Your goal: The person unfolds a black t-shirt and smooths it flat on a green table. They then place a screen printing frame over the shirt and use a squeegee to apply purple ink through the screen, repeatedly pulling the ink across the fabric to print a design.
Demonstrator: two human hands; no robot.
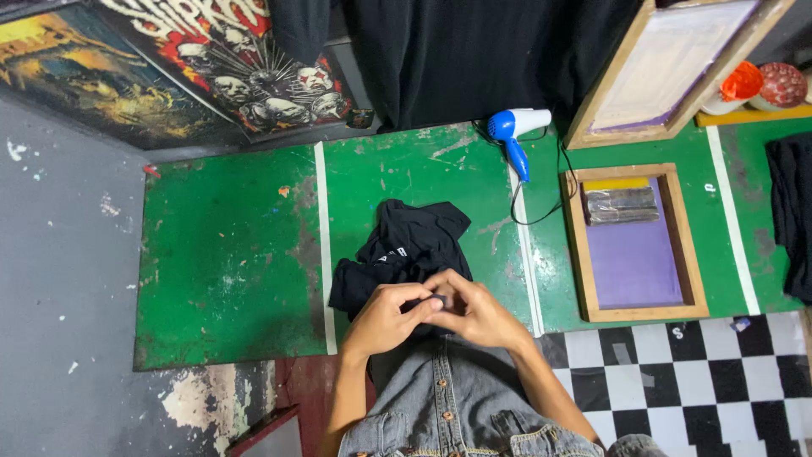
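A crumpled black shirt [408,247] with a small white print lies on the green table [228,254], near its front edge. My left hand [385,317] and my right hand [475,311] meet over the shirt's near edge. The fingers of both hands pinch a fold of the black cloth between them. Below the hands my grey denim shirt [448,406] fills the bottom of the view.
A blue and white hair dryer [516,131] with a black cord lies at the table's back. A wooden printing screen [634,241] with a purple mesh and a squeegee lies to the right, another frame [668,68] leans behind it. More black cloth [791,211] lies at the right edge.
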